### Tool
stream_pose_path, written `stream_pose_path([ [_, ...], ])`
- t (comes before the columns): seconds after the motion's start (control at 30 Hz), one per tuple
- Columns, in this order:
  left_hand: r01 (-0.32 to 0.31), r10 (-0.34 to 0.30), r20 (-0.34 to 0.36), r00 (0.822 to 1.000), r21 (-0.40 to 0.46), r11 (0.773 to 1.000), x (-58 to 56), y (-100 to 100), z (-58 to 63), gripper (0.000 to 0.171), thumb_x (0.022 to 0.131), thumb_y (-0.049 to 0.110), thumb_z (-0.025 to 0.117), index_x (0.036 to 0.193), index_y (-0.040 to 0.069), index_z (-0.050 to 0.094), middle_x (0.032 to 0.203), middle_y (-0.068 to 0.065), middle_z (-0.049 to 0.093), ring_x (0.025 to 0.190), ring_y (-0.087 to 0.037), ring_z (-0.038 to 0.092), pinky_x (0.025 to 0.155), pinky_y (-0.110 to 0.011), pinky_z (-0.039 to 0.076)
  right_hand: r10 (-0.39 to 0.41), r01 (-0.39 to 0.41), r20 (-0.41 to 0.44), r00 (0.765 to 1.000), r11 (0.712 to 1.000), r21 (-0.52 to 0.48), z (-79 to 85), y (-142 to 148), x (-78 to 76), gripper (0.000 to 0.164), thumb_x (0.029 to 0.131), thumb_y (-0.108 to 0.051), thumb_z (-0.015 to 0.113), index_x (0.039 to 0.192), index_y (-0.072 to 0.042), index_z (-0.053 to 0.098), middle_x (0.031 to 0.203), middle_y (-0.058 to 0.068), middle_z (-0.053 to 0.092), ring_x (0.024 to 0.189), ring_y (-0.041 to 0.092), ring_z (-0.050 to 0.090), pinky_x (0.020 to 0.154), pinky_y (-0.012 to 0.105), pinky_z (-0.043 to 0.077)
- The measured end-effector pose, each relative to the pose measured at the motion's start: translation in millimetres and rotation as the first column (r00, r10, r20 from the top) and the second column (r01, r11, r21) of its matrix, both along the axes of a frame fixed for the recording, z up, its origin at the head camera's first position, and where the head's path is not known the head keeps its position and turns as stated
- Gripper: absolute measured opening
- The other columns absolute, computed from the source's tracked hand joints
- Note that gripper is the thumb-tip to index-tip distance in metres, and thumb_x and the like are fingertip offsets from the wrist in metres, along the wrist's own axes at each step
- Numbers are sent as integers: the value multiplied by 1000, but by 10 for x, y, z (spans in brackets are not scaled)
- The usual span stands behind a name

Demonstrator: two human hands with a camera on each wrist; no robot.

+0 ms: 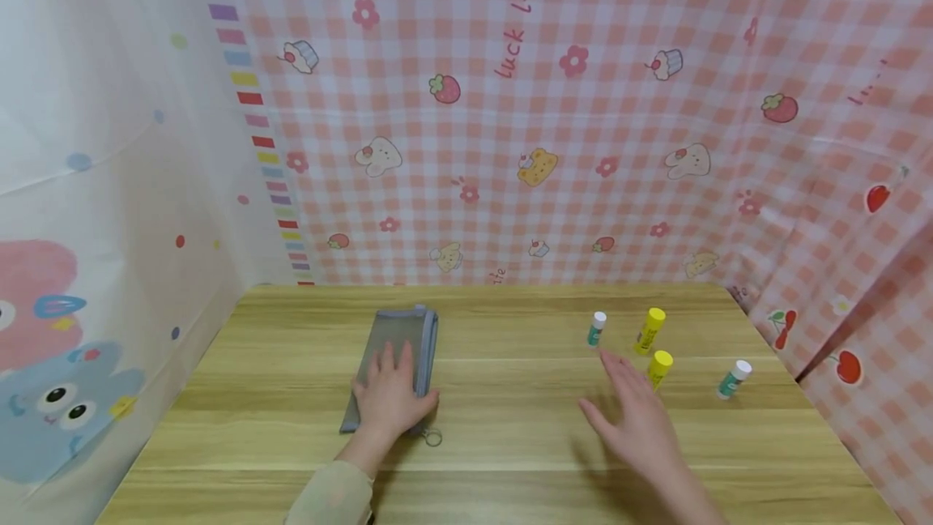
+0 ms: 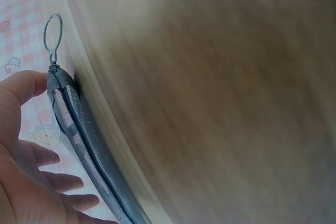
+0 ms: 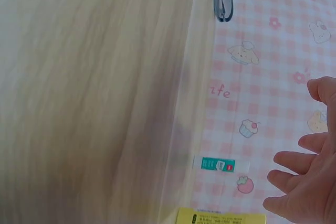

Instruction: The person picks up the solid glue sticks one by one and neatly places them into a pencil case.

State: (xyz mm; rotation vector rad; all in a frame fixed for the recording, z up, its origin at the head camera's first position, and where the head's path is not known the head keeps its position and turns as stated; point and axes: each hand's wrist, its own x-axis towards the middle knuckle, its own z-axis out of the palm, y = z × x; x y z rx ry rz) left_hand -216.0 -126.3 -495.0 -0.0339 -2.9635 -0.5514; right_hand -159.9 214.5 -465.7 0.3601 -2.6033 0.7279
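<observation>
A grey mesh zip pouch [image 1: 397, 329] lies left of centre on the table, a metal ring [image 1: 433, 437] at its near end. Over it my left hand [image 1: 389, 399] is spread, fingers straight; in the left wrist view the thumb touches the pouch's [image 2: 89, 140] end beside the ring. My right hand [image 1: 634, 424] hovers with extended fingers just in front of the glue sticks and holds nothing. Standing there are a small green glue stick with a white cap [image 1: 596, 330], a yellow glue stick [image 1: 650, 332], another yellow glue stick [image 1: 660, 367] partly behind the hand, and a second green one [image 1: 734, 379].
The wooden table [image 1: 503, 428] reaches back to a pink checked cloth [image 1: 481, 128] hung behind it. A white cloth with cartoon figures [image 1: 131, 185] hangs on the left, and more checked cloth borders the right edge.
</observation>
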Motion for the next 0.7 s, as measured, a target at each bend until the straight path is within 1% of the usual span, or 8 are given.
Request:
stream_pose_path([
  [0.17, -15, 14, 58, 998, 13, 1000, -7, 4, -5, 90, 81, 47, 75, 151, 3, 37, 152, -33, 29, 137, -58, 24, 91, -85, 20, -3, 3, -33, 999, 1000, 10, 29, 82, 35, 75, 82, -24, 79, 141, 8, 46, 138, 31, 49, 127, 51, 44, 103, 66, 32],
  [0.3, -19, 18, 85, 996, 15, 1000, -13, 2, -23, 91, 81, 46, 75, 152, 3, 36, 153, -33, 26, 137, -59, 22, 90, -86, 20, -5, 6, -61, 998, 1000, 12, 48, 148, 54, 74, 81, -23, 80, 140, 8, 48, 136, 32, 51, 126, 51, 46, 102, 66, 33],
  [0.47, -15, 14, 96, 995, 13, 1000, -20, -7, -41, 91, 81, 41, 75, 152, 2, 35, 154, -33, 26, 137, -59, 21, 89, -86, 21, -23, 24, -73, 997, 1000, 15, 70, 237, 77, 74, 81, -22, 80, 140, 7, 48, 135, 32, 52, 124, 52, 47, 101, 67, 33],
  [0.6, -14, 13, 91, 996, 15, 1000, -16, -5, -34, 86, 84, 39, 73, 152, 1, 35, 153, -34, 26, 137, -59, 22, 89, -86, 22, -49, 49, -106, 993, 999, 4, 71, 325, 80, 73, 78, -17, 82, 138, 7, 50, 131, 35, 53, 119, 53, 49, 97, 68, 36],
  [0.7, -13, 11, 85, 996, 22, 1000, -11, -2, -30, 82, 85, 37, 70, 150, 1, 37, 153, -34, 27, 137, -58, 23, 89, -85, 22, -74, 73, -110, 991, 997, -18, 79, 387, 84, 72, 77, -15, 82, 138, 8, 49, 130, 36, 54, 118, 54, 49, 95, 69, 37],
])
